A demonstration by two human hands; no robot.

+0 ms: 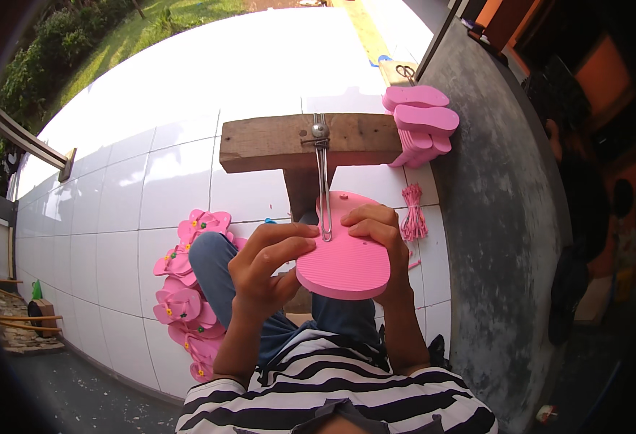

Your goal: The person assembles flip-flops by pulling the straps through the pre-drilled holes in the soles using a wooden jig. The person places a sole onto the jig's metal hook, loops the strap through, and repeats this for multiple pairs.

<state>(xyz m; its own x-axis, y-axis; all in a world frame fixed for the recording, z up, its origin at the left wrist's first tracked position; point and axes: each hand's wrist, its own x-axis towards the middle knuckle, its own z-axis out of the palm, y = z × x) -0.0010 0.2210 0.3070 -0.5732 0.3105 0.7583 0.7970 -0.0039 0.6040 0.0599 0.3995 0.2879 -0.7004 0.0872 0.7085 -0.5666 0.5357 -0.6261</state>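
Note:
A pink flip-flop sole (345, 269) with a ridged surface is held up in front of me, its broad end toward me. My left hand (266, 264) grips its left edge, fingertips on top. On the other side my right hand (381, 233) clasps the sole, fingers bent over the upper face. A long metal loop tool (323, 195) comes down from a bolt on a wooden beam (267, 143), and its tip meets the sole near my left fingertips. Whether the tip passes through a hole there I cannot tell. A small pink plug shows at the sole's far end.
Several finished pink flip-flops (180, 305) with flower trims lie at left on white tiles. Stacked pink soles (423, 123) stand right of the beam, near a bundle of pink straps (413, 213). Scissors (405, 72) lie beyond the stack. A grey concrete strip (488, 217) borders the tiles.

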